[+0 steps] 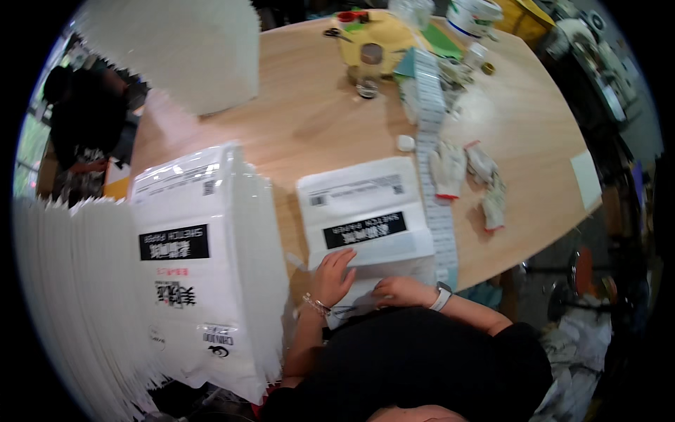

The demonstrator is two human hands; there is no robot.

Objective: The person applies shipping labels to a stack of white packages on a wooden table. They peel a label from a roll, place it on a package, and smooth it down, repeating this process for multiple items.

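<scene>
A flat white plastic bag of sketch paper (365, 193) with a black printed label lies on the table in front of me. My left hand (333, 280) rests on the bag just below the label, fingers stretched out and thumb apart. Close to the bag's near edge, my right hand (402, 291) has its fingers bent and together on the loose plastic. My body hides part of that edge. To the left stands a tall stack of similar paper packs (186, 281), its top pack wrapped in glossy white plastic.
A long printed strip (430, 105) runs beside the bag. Knit work gloves (448, 169) lie right of it. Farther back are a glass jar (369, 70), scissors (334, 33), a yellow bag (376, 42) and a white bucket (472, 15). Another paper stack (190, 49) stands far left; a person (88, 105) is beyond.
</scene>
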